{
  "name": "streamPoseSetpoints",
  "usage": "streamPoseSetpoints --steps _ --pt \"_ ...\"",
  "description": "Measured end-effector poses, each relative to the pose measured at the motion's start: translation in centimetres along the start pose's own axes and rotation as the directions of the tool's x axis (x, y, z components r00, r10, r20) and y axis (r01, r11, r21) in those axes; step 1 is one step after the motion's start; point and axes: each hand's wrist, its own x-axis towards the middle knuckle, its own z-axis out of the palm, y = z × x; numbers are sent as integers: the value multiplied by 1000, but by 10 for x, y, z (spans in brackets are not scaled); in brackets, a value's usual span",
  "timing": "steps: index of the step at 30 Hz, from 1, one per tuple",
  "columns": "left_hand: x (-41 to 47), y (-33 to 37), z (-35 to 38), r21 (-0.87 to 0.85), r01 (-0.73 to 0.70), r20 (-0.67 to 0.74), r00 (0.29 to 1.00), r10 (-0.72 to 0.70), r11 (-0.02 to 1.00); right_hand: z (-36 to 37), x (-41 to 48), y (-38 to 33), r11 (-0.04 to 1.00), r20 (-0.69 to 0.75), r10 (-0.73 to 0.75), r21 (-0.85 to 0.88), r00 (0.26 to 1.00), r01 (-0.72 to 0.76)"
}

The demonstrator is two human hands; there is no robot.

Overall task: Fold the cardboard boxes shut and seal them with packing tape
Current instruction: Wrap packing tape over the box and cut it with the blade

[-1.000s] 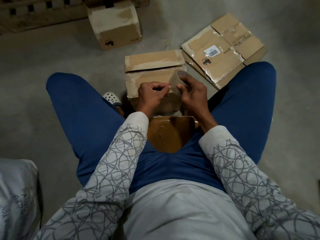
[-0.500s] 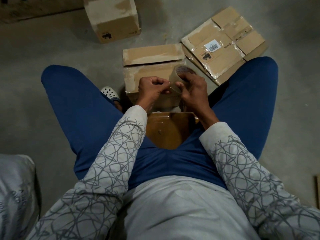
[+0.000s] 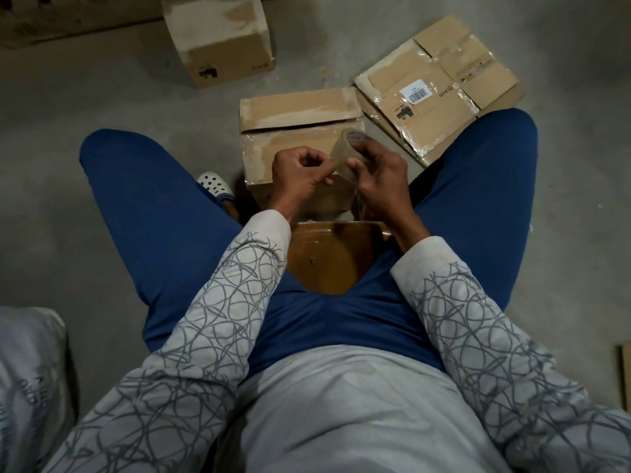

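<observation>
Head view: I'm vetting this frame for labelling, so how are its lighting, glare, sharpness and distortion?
Head view: dim, flat light, dark shadow beside the box. Head view: glare on the film over the flattened cardboard and the brown seat. Head view: tape roll, left hand and right hand are sharp. Head view: wide-angle stretch enlarges the sleeves at the bottom edge.

Cardboard box (image 3: 300, 131): brown, worn, marked with torn tape residue, upright on the floor (image 3: 102, 97). Packing tape (image 3: 343, 153): clear roll gripped above it by the right hand (image 3: 379, 186), with the left hand (image 3: 300, 172) pinching its edge. Closed box (image 3: 222, 39) stands beyond; flattened boxes (image 3: 440, 93) lie to the right.
</observation>
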Motion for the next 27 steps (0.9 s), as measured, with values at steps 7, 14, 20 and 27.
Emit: streamPoseSetpoints --steps 7,14,20,27 --pt "-5 0 -8 -8 -68 24 997 68 998 1 1 -2 999 -40 -38 5 998 39" --pt "-4 1 -5 68 -53 -5 999 53 996 7 -1 7 987 1 -26 -160 1000 26" --pt "1 -3 1 147 -85 -5 996 87 986 6 0 7 989 -4 -33 -144 999 32" --pt "-1 1 8 265 -186 6 981 192 946 5 1 9 997 9 -9 -80 1000 10"
